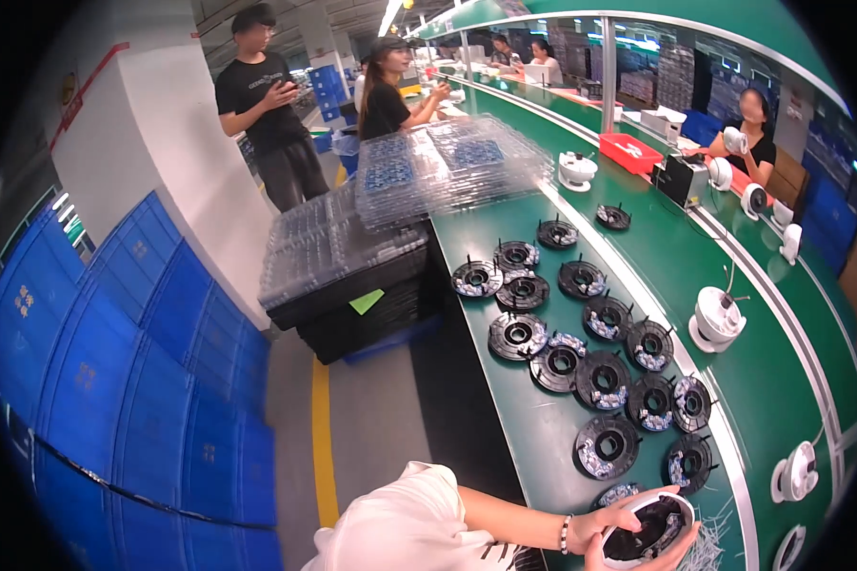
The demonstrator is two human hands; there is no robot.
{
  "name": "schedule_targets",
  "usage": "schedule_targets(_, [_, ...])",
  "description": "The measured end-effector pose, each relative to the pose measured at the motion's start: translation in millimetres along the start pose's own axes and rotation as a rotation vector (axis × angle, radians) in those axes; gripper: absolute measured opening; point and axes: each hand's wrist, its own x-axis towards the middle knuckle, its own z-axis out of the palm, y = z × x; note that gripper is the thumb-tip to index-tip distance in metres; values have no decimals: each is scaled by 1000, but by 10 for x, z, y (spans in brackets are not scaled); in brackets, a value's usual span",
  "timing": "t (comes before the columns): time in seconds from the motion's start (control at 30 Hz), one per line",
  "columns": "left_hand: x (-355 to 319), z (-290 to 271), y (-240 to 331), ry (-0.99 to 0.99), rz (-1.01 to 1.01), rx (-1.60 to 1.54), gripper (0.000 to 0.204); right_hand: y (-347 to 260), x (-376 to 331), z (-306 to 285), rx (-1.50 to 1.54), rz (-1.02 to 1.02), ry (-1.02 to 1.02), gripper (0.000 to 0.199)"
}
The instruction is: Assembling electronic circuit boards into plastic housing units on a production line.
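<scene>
Both grips, left hand point(607, 521) and right hand point(649, 557), are being clamped around a white-rimmed black round part point(649, 528); many black discs point(607, 445) are lying unhandled on the green desk point(533, 428).

Green bench point(533, 419), black round parts point(605, 381), seemingly loose

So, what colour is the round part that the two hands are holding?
The round part has a white rim and a black inside, held by the left hand and right hand; head view.
</scene>
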Motion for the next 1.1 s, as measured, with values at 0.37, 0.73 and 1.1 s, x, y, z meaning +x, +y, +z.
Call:
schedule_targets(0.37, [343, 27, 247, 251, -539, -150, 50, 589, 136, -345, 240, -487, -308, 28])
schedule_targets(0.73, [234, -201, 3, 212, -861, -203, 50, 390, 57, -557, 246, -468, -203, 14])
schedule_targets(1.1, [310, -268, -127, 40, -1318, -450, 61, 482, 131, -663, 276, -257, 267, 71])
